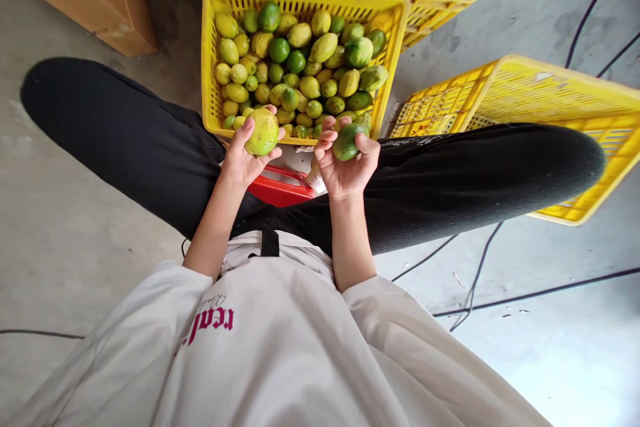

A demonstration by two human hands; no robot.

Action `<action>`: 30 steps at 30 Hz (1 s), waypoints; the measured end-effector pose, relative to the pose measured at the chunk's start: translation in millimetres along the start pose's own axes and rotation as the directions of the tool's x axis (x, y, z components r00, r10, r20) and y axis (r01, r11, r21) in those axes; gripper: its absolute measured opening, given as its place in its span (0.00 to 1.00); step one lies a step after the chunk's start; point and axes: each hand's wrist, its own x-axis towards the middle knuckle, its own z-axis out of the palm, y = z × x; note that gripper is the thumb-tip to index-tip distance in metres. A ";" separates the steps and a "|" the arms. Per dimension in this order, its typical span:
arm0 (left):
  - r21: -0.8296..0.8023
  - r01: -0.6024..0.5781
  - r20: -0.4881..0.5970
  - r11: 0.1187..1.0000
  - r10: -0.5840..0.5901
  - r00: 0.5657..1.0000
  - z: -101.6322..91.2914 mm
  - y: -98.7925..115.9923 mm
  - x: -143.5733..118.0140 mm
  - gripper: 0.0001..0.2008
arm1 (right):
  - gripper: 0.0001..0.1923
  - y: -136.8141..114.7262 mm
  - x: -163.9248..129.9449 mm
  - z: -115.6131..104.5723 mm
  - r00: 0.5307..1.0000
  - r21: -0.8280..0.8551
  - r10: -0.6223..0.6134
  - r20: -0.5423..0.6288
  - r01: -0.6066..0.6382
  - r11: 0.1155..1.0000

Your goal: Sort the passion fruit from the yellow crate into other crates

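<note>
Yellowish fruit (pixel 262 133) cupped in left hand (pixel 243 159); right hand (pixel 347 167) fingers apparently curled round green fruit (pixel 349 141).

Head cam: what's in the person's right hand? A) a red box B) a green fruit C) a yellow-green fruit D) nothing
B: the right hand closes around a green fruit, while the left hand holds the paler yellow-green fruit, both in front of the yellow crate.
</note>
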 end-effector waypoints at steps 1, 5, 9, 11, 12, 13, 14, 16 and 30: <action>-0.004 0.001 0.016 1.000 -0.001 1.000 -0.2 0.3 0.2 0.20 | 0.13 0.9 -0.1 0.6 1.000 -0.027 -0.009 0.002 0.010 1.000; 0.006 0.011 0.044 1.000 -0.012 0.999 0.6 2.9 1.1 0.13 | 0.11 2.0 -1.6 4.9 0.999 -0.143 -0.052 -0.008 0.051 0.988; 0.010 0.027 0.036 1.000 -0.028 0.999 2.5 5.8 0.0 0.21 | 0.15 -0.4 -3.3 8.5 0.999 -0.151 -0.049 -0.022 0.045 0.988; -0.024 0.020 0.070 1.000 -0.018 0.997 2.9 6.3 -1.0 0.25 | 0.17 -1.7 -3.0 9.5 1.000 -0.059 -0.022 0.019 0.023 0.998; -0.038 0.013 0.084 0.999 -0.010 0.996 3.0 6.1 -1.2 0.26 | 0.18 -2.1 -2.4 9.7 0.999 -0.010 -0.004 0.039 0.005 1.000; -0.047 0.005 0.093 0.999 0.000 0.996 3.0 5.6 -1.3 0.27 | 0.18 -2.2 -1.6 9.5 0.999 0.029 0.012 0.052 -0.013 0.999; -0.052 -0.005 0.096 0.999 0.010 0.995 3.0 4.9 -1.0 0.26 | 0.18 -2.0 -0.7 9.0 0.998 0.051 0.025 0.056 -0.028 0.998; -0.046 -0.015 0.096 0.999 0.020 0.995 2.9 3.2 0.2 0.25 | 0.14 -0.7 1.3 6.8 0.999 0.045 0.031 0.036 -0.033 0.998; -0.045 -0.057 0.030 0.997 0.058 0.998 -0.1 0.5 3.8 0.15 | 0.21 2.9 -1.5 6.7 0.982 -0.092 -0.125 0.145 0.139 0.986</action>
